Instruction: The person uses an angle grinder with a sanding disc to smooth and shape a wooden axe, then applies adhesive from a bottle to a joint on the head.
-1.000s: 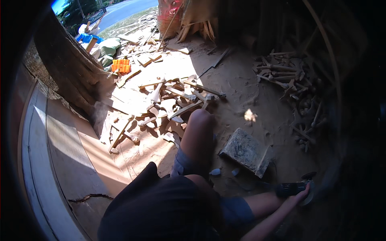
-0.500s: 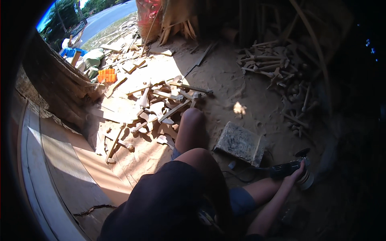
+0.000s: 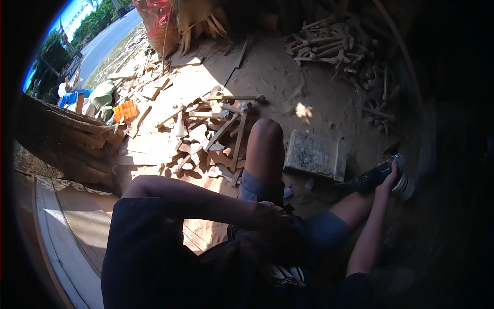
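Note:
My right hand (image 3: pixel 392 177) is wrapped around the front of a dark angle grinder (image 3: pixel 370 179), which is held out above my right shin. A dark disc sits on its far side and a pale round wheel on its near side. My left forearm crosses my body, and my left hand (image 3: pixel 275 216) rests at my lap against the dark clothing. Deep shadow hides its fingers. Beyond my right leg lies a worn, pale-stained block (image 3: pixel 314 154), with a small pale piece (image 3: pixel 309 184) near its front edge.
Past my raised left knee spreads a heap of cut wooden pieces (image 3: pixel 206 136), partly sunlit. A second heap (image 3: pixel 329 44) lies at the far right. An orange crate-like object (image 3: pixel 125 110) stands at the left, near a red sack (image 3: pixel 154 23) farther back. Boards (image 3: pixel 77 221) line the left side.
My left arm has come into view and now bends across to my lap. The view has shifted and tilted slightly. My right hand still holds the grinder.

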A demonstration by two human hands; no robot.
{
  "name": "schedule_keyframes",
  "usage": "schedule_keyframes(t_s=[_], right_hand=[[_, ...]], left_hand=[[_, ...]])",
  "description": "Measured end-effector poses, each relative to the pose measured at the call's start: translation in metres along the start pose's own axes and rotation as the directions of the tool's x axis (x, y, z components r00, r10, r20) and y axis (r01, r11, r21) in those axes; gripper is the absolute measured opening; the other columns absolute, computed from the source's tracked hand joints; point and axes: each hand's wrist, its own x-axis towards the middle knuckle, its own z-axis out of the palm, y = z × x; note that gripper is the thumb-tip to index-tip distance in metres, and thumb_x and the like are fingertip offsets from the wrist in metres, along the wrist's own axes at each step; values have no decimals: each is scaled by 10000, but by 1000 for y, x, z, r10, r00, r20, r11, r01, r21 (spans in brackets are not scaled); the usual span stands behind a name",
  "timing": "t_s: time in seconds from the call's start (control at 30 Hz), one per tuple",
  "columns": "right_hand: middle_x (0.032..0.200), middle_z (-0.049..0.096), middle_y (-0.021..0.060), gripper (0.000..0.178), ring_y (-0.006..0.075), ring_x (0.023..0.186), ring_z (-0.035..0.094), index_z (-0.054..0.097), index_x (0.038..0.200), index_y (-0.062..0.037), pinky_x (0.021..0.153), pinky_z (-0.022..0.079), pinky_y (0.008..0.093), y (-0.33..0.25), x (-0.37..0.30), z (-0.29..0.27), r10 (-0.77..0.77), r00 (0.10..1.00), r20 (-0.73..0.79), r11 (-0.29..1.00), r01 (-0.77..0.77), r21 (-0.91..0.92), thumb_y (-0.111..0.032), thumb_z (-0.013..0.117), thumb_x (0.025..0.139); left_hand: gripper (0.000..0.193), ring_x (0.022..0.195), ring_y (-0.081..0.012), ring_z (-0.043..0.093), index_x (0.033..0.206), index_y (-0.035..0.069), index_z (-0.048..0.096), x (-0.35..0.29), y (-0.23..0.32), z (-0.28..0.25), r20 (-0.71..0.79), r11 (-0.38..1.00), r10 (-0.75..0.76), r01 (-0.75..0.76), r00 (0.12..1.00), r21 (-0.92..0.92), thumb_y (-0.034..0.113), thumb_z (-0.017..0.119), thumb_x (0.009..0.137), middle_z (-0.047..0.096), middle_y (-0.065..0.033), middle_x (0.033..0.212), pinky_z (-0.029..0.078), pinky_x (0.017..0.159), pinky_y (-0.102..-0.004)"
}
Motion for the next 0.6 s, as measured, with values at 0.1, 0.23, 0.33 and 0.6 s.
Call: schedule_keyframes(t_s=[0.1,0.23,0.33,0.6], right_hand=[[919,705,59,309,230,786,711,689,1116,-108,712,617,394,-4,-5,-4,-14,1000,4,1000,14,-17,-388,747,1001],[926,705,68,330,229,797,713,683,1137,-107,718,618,389,-7,-9,-4,21,997,73,1000,-21,-14,-403,742,1003],[948,712,82,353,248,810,720,670,1138,-108,727,618,399,-12,-13,5,73,994,78,997,-76,25,-419,752,992],[960,723,95,446,250,819,732,665,1122,-82,754,628,409,-20,-23,-19,140,986,96,990,-141,5,-498,747,981]], left_hand=[[304,783,-336,733,1341,67,614,-20,-16,29,25,999,-12,13,1000,-40,195,514,1084,719,-184,887,607,695,-475],[268,786,-410,754,1267,62,588,-58,-17,92,73,891,-276,284,958,-354,239,452,1118,741,-217,921,610,684,-518],[289,716,-410,733,1284,63,580,-79,-27,135,-126,911,-401,380,907,-161,261,547,1076,699,-189,827,591,624,-507],[211,743,-458,690,1177,4,521,13,10,117,-274,916,-402,390,874,-100,123,557,1007,646,-232,901,562,647,-540]])
